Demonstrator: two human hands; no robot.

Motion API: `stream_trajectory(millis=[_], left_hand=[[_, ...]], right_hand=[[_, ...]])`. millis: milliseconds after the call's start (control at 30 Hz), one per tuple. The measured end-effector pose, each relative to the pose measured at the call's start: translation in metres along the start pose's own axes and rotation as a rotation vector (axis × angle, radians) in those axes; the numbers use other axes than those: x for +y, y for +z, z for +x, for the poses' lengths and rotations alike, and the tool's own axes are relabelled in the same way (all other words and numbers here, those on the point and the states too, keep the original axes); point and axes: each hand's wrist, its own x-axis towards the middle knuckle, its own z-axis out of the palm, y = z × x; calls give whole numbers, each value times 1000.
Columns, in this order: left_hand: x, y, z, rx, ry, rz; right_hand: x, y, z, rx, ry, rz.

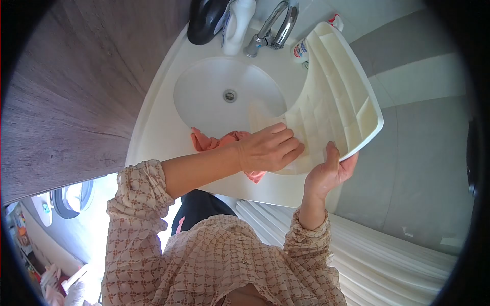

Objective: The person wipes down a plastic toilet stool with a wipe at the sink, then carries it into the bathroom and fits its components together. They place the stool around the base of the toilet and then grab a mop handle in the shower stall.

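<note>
A large cream plastic panel point(332, 92), ribbed inside with a raised white rim, stands tilted over the right side of the counter and partly over the sink. My right hand point(332, 171) grips its lower edge, thumb on the inner face. My left hand point(273, 148) is closed with curled fingers at the panel's lower left part. What those fingers hold, if anything, is hidden. Beneath my left wrist a coral-pink cloth point(204, 141) lies crumpled at the sink's front edge. A pale blur shows just above my left hand.
The white oval sink point(204, 92) has a chrome faucet point(278, 30) behind it. A dark bottle point(205, 23) and a white bottle point(238, 28) stand back left. A spray bottle point(300, 51) is partly behind the panel. A wooden surface point(76, 92) borders the left, a white curtain point(377, 250) the lower right.
</note>
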Motion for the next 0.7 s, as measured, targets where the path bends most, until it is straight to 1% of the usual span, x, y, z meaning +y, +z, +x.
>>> stream_trajectory(millis=[200,300,400,500,600,700], left_hand=[[-5,2,-8,-48,-89,-157],[-4,-1,-4,-102,-121,-209],[-7,-19,6,87,-123,-199],[-13,-23,4,219,-262,-79],[-6,-12,-4,162,-162,-100],[-3,-6,-3,110,-185,-22]], right_hand=[[-1,-1,4,-2,7,-3],[2,-9,5,-69,55,4],[0,-2,7,-9,7,11],[2,-2,7,-25,-11,19],[-5,5,6,-33,11,21],[-1,4,4,-45,-8,17]])
